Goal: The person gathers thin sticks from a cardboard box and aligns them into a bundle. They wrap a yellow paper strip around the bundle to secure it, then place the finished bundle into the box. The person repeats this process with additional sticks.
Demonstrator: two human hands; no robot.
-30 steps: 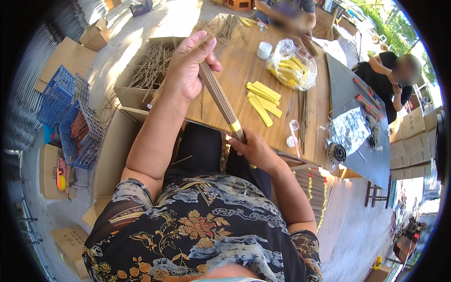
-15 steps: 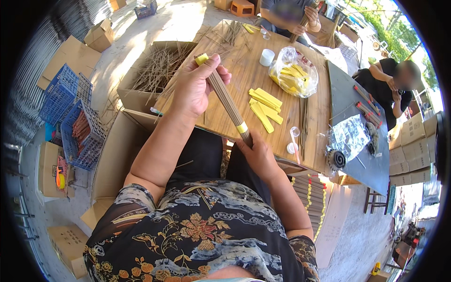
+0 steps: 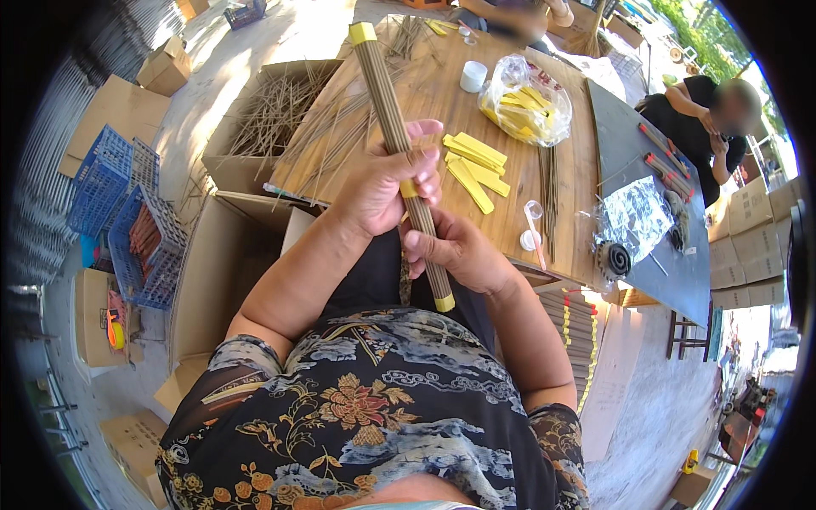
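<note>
wooden tabletop [image 3: 440, 89]: ahead. cardboard carton [image 3: 132, 433], lower left: print too small to read. yellow-banded stick bundle [image 3: 382, 93]: tilted across the tabletop edge; left hand [image 3: 387, 187]: fingers gripping its middle; right hand [image 3: 459, 251]: fingers gripping its lower part.

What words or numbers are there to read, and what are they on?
None reads clearly enough to quote.
Stacked cartons, right: printing too small.
Carton, lower left: dark marks, too small.
Patterned sleeve, left: letter-like marks, too small.
Held stick bundle: no lettering seen.
</note>
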